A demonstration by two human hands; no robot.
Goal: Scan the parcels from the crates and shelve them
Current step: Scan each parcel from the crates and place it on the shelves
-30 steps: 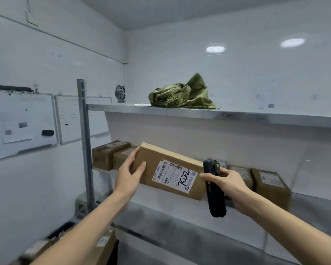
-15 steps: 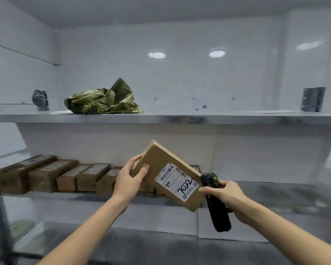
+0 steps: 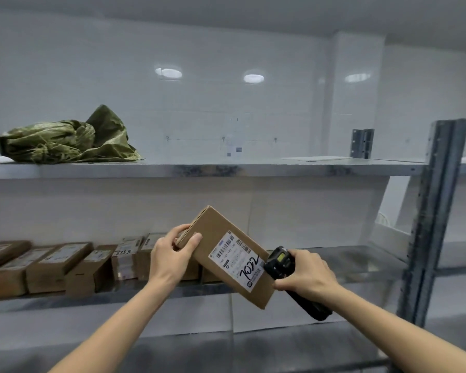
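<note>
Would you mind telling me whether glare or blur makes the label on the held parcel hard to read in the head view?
Head view: ceiling-light reflections sit on the back wall, not on the parcel label; handwritten "7022" reads clearly, the fine print is too soft; wide-angle distortion tilts the shelf upright.

Cool, even light is cast from above; three lamp reflections are seen on the glossy wall (image 3: 226, 103) above the upper shelf (image 3: 199, 170). Edges are bent and softly blurred.
</note>
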